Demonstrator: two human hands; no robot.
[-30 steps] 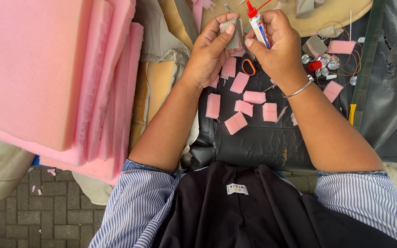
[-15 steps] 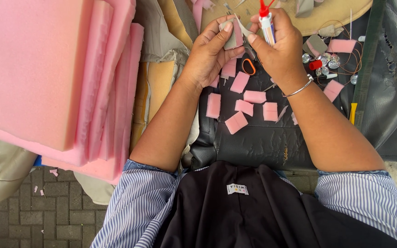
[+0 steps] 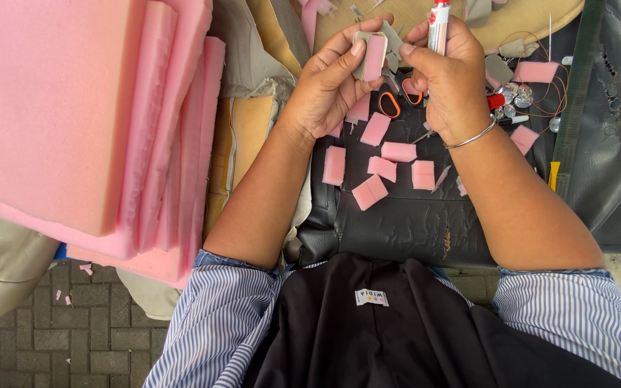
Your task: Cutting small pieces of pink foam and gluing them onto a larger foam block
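Apron: a black apron fills the near edge of the view, with striped blue-and-white sleeves on either side.
Floor: grey brick paving shows at the lower left, with a few pink crumbs on it.
Foam stack: thick pink foam sheets lie piled at the left, well apart from the hands.
Worktop: a black leather seat cover serves as the worktop under both forearms.
Cut pieces: small pink foam rectangles lie scattered on the leather between the two forearms, some touching each other.
Left hand: the left hand is raised above the leather, its fingers pinched on a small grey leather piece with a pink foam pad lying against its face.
Foam pad place: held upright in the left hand, just beside the right hand, above the scattered pieces.
Right hand: the right hand is clenched around a white tube with a red cap, cap end up; a metal bangle sits at the wrist.
Scissors: orange-handled scissors lie on the leather beneath the hands, partly hidden.
Far right: another pink piece, thin orange thread and small shiny bits lie beyond the right wrist.
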